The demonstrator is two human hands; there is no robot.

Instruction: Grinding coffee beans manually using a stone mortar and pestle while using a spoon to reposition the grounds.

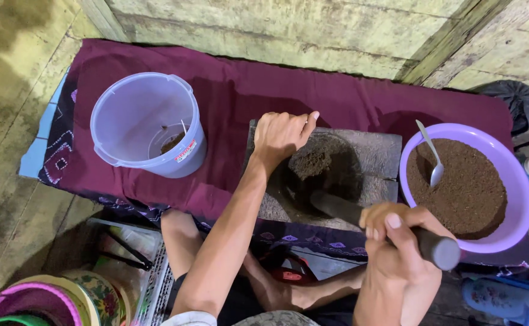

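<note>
A grey stone mortar [373,154] stands on a maroon cloth [234,96], with brown ground powder [313,163] in its hollow. My left hand [279,134] rests on the mortar's left rim, fingers curled over the edge. My right hand [397,235] grips a dark stone pestle [343,208], whose tip is down in the hollow. Right of the mortar sits a purple bowl [515,172] full of brown powder, with a metal spoon [433,154] stuck in it.
A translucent lilac bucket [147,124] with a little brown powder at the bottom stands at the left of the cloth. A concrete wall [288,30] runs behind. Colourful containers [59,299] and a wire rack [156,284] lie lower left; a black bag [518,99] far right.
</note>
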